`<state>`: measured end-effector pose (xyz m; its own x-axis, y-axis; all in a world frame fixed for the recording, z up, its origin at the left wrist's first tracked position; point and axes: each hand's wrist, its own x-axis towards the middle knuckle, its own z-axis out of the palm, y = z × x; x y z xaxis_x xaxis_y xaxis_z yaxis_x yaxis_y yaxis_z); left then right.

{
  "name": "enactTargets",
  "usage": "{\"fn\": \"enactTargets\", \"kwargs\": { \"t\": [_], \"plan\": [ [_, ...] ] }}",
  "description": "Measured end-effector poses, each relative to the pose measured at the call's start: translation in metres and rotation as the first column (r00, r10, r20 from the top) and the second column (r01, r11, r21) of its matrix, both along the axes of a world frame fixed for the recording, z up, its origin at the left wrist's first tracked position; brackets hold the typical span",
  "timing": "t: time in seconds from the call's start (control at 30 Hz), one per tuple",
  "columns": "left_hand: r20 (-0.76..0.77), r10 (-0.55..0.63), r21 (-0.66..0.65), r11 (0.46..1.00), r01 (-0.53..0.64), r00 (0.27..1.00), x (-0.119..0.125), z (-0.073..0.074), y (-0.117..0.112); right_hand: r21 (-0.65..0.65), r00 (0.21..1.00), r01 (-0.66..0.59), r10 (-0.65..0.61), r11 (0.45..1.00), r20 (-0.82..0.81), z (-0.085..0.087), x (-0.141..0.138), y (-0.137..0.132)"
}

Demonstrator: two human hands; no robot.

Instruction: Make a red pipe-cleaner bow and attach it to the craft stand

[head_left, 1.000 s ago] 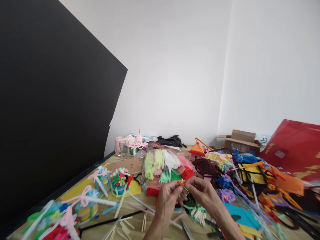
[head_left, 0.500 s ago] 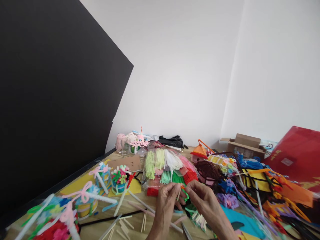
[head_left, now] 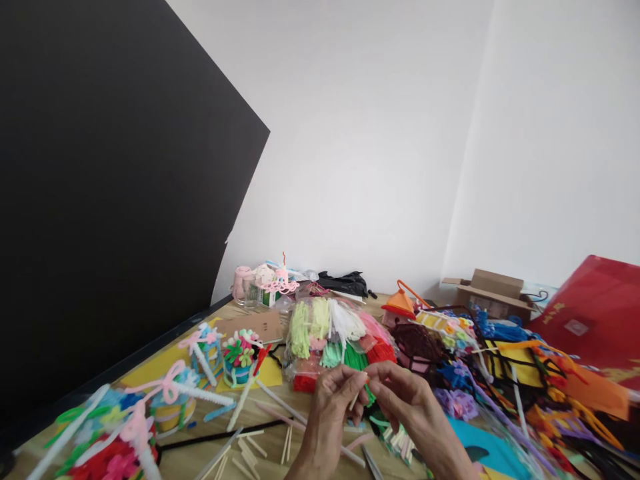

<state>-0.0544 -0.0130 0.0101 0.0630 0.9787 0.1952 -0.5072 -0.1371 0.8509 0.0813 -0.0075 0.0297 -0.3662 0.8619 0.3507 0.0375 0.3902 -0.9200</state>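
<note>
My left hand (head_left: 331, 403) is closed in a pinch around a short wooden stick (head_left: 353, 402) whose lower end pokes out below the fingers. Against it, my right hand (head_left: 407, 395) has thumb and index finger closed at a small orange piece (head_left: 368, 379), mostly hidden by the fingertips. The fingertips of both hands meet over the table. Just behind them lie bundles of green pipe cleaners (head_left: 357, 357) by a clear bag. Under my right hand is a bunch of pale sticks with green ends (head_left: 399, 441).
Loose wooden sticks (head_left: 247, 457) and scissors (head_left: 371, 461) lie near the front. Flower-filled pipe-cleaner baskets (head_left: 240, 363) stand at left. At right are an orange-roofed house (head_left: 399, 305), purple flowers (head_left: 457, 404), a red bag (head_left: 590, 320) and a cardboard box (head_left: 495, 293). A black panel (head_left: 115, 167) rises at left.
My fingertips have drawn closer together, and my right fingers now cover most of the orange piece. Things on the table have stayed put.
</note>
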Motion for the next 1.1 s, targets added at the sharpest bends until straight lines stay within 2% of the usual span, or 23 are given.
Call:
{"fn": "enactTargets", "kwargs": {
  "t": [0.2,0.4,0.6,0.73,0.8,0.93,1.1],
  "plan": [
    [0.036,-0.077,0.02,0.997,0.076,0.996,0.003,0.004,-0.003,0.013,0.999,-0.006,0.006,1.0,-0.044,0.017,0.003,-0.008],
    [0.156,-0.106,-0.106,0.987,0.123,0.982,0.012,0.012,-0.006,0.052,0.998,0.008,-0.005,0.999,-0.063,0.025,0.005,-0.012],
    [0.191,-0.069,-0.211,0.971,0.11,0.979,0.018,0.018,-0.01,0.048,0.99,-0.055,0.061,0.997,-0.125,0.024,0.008,-0.012],
    [0.222,-0.043,-0.222,0.97,0.094,0.974,0.023,0.021,-0.015,0.061,0.989,-0.042,0.05,0.997,-0.14,0.02,0.011,-0.011],
    [0.25,-0.047,-0.225,0.969,0.105,0.967,0.024,0.021,-0.017,0.032,0.983,-0.078,0.083,0.996,-0.161,0.016,0.012,-0.01],
    [0.336,-0.092,-0.273,0.943,0.19,0.938,0.023,0.018,-0.02,-0.019,0.972,-0.162,0.156,0.987,-0.175,0.01,0.017,-0.007],
    [0.436,-0.191,-0.29,0.895,0.339,0.879,0.021,0.013,-0.026,0.012,0.986,-0.138,0.138,0.99,-0.088,0.01,0.026,-0.009]
  ]
}}
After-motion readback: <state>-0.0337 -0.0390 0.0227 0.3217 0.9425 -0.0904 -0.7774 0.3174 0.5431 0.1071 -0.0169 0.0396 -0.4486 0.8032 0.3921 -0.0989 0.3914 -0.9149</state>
